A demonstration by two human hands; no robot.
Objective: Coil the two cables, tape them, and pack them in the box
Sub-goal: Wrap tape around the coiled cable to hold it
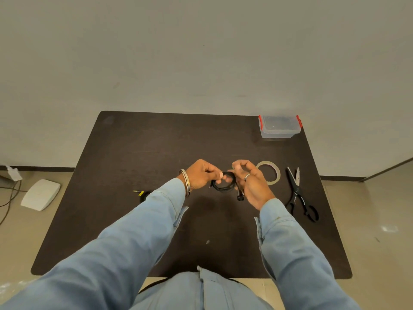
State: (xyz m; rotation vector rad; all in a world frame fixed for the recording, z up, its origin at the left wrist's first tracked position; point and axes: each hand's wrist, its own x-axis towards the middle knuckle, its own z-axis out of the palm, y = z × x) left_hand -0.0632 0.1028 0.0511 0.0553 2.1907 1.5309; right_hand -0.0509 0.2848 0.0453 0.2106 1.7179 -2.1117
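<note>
- The left hand (202, 175) pinches a small black cable coil (224, 184) above the middle of the dark table (134, 153).
- The right hand (250, 182) curls its fingers round the coil's other side; a plug end (240, 196) hangs below.
- A second cable (143, 194), it seems, lies left, half hidden by the sleeve.
- The tape roll (271, 173) and scissors (299, 193) lie right.
- The clear box (279, 127), lid on, sits at the far right corner.

Even, soft light; wide-angle bending at edges; slight softness throughout.
</note>
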